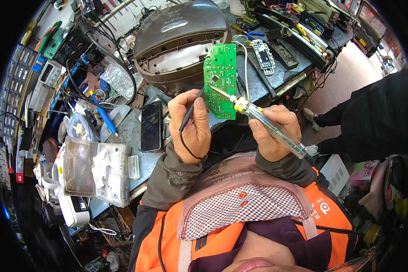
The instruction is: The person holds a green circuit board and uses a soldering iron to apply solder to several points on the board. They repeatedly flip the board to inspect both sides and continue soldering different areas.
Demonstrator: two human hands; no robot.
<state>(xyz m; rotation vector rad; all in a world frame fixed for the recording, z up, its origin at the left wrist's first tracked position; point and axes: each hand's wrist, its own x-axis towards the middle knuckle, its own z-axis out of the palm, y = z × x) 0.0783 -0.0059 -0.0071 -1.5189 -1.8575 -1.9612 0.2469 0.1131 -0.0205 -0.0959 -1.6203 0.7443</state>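
Note:
A green circuit board (222, 61) stands upright in front of me, with a small square chip near its middle. My left hand (195, 136) is closed at the board's lower left edge, gripping a slim black test probe (187, 118) whose cable hangs over the palm. Whether its hidden fingers also bear the board, I cannot tell. In my right hand (272, 147) is a soldering iron (279, 132) with a clear handle and yellow collar. Its pointed tip lies over the board's face, just below the chip; contact is not certain.
Behind the board sits a brown appliance housing (181, 27) with an open front. A black phone (151, 126), a blue pen-like tool (106, 120) and an open clear parts box (111, 174) lie left. Tools and a white-framed board (264, 56) lie right. Another person's dark-clothed legs (349, 118) show right.

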